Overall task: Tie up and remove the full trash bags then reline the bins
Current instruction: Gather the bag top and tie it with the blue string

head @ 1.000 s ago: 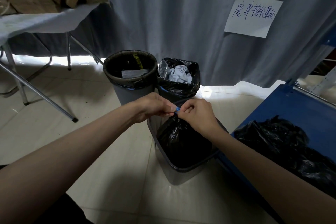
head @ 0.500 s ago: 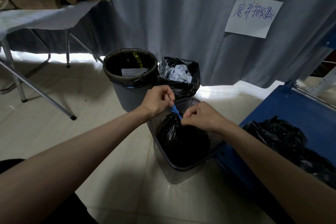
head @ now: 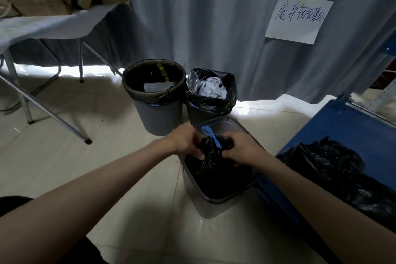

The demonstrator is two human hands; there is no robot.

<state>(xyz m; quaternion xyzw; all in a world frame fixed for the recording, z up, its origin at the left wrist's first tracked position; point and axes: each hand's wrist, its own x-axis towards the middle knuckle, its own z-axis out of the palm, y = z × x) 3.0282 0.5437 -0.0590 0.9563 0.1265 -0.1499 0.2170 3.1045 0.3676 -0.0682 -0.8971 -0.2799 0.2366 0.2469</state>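
gripping black bag (head: 211, 156), both hands (head: 214, 146)

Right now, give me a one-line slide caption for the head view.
Both hands grip the tied black bag in the near bin, blue drawstring knotted on top.

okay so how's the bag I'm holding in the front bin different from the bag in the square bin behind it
The held bag is gathered shut at the neck with a blue drawstring, gripped by the left hand and right hand; the rear bag lies open, folded over its bin's rim.
The held bag's contents are hidden; the rear bag shows crumpled pale trash.
Both are black plastic and sit in bins.
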